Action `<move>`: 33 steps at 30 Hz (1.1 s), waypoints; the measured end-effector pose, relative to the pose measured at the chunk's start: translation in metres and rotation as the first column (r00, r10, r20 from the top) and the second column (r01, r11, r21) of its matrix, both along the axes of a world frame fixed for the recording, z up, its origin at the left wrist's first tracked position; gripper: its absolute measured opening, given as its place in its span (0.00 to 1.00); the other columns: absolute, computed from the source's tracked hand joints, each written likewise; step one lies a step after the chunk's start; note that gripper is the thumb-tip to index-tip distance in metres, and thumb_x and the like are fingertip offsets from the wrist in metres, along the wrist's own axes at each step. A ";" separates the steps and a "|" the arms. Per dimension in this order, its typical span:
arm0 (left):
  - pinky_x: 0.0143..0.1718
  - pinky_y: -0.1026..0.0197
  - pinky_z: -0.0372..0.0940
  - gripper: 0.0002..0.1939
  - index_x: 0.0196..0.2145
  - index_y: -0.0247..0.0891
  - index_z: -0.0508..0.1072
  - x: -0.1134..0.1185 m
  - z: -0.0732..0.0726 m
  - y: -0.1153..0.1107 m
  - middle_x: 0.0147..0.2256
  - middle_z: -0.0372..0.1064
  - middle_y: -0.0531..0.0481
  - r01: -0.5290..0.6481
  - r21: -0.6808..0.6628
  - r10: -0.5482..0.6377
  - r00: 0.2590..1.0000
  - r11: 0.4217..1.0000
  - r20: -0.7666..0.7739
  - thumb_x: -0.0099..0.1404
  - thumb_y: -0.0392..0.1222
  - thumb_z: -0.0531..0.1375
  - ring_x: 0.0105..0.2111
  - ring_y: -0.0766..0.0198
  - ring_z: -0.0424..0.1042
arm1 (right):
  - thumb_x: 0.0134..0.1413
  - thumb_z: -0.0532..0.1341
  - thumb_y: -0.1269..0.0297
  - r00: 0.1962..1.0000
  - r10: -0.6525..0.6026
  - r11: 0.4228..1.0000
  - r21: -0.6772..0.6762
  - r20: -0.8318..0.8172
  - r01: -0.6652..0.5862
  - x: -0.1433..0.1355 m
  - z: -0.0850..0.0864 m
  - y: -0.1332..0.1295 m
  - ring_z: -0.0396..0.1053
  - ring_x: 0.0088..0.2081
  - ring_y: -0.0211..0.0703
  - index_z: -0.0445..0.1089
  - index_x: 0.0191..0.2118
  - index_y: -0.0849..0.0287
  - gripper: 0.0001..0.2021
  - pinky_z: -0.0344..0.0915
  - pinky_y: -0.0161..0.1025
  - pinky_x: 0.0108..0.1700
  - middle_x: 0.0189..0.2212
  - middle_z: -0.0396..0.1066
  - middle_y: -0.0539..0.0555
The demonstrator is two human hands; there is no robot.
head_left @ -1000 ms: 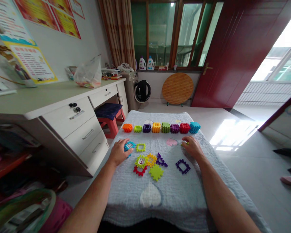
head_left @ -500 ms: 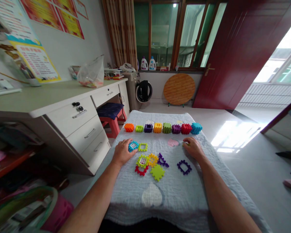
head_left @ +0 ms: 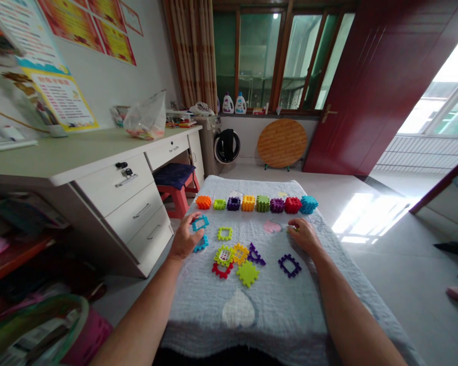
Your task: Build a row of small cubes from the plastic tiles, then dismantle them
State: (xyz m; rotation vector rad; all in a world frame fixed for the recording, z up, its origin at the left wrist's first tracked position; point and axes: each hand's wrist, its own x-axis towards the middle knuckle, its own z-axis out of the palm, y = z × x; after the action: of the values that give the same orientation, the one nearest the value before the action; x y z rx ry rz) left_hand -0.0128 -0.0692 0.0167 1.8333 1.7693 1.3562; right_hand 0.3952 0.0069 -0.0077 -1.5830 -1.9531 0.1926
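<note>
My left hand (head_left: 182, 240) is closed on a blue notched frame tile (head_left: 200, 222), gripped near its fingertips. A second blue tile (head_left: 201, 244) is by the thumb; whether it is held or lies on the cloth I cannot tell. My right hand (head_left: 304, 234) rests on the cloth, fingers curled over a yellow-green piece, mostly hidden. Between the hands lie a lime frame tile (head_left: 225, 234), a lime lattice tile (head_left: 224, 255) over a red tile (head_left: 222, 270), a yellow tile (head_left: 240, 253), a solid green tile (head_left: 248, 274), a purple triangle (head_left: 256, 254) and a purple frame (head_left: 289, 265).
Stacks of notched tiles line the table's far side, from an orange stack (head_left: 203, 203) to a blue stack (head_left: 309, 204). A pale cloth (head_left: 275, 310) covers the table. A white desk (head_left: 110, 190) and a stool (head_left: 175, 175) stand left.
My left hand has shifted slightly left, and the blue tiles that were together are now apart, one above the other. My right hand has stayed put.
</note>
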 end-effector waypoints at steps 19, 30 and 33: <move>0.54 0.52 0.63 0.27 0.50 0.37 0.68 -0.003 0.010 -0.010 0.48 0.68 0.45 0.110 -0.156 -0.142 0.968 0.982 -0.208 0.49 0.37 0.57 0.49 0.54 0.69 | 0.47 0.57 0.65 1.000 -0.001 1.000 -0.011 0.015 0.001 0.001 -0.001 0.002 0.66 0.34 0.42 0.74 0.36 0.61 0.12 0.61 0.38 0.40 0.33 0.71 0.56; 0.54 0.50 0.60 0.31 0.52 0.38 0.69 -0.008 -0.004 -0.023 0.49 0.68 0.40 -0.059 -0.303 -0.100 0.869 0.951 -0.485 0.49 0.45 0.62 0.50 0.48 0.67 | 0.47 0.57 0.65 1.000 0.002 1.000 0.001 -0.006 -0.002 0.000 0.001 0.000 0.65 0.33 0.42 0.74 0.36 0.60 0.12 0.61 0.38 0.39 0.32 0.71 0.55; 0.51 0.50 0.62 0.27 0.48 0.37 0.72 -0.010 -0.001 -0.021 0.45 0.69 0.40 -0.049 -0.329 -0.132 0.852 0.943 -0.506 0.49 0.48 0.63 0.47 0.48 0.69 | 0.47 0.57 0.65 1.000 0.007 1.000 -0.006 -0.003 -0.007 0.000 0.000 0.001 0.65 0.33 0.42 0.74 0.36 0.61 0.12 0.61 0.39 0.39 0.32 0.71 0.56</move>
State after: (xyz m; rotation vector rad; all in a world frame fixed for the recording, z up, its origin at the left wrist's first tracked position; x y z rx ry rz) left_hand -0.0231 -0.0899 0.0157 2.1504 2.0290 0.5002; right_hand 0.3953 0.0076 -0.0072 -1.5792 -1.9577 0.2041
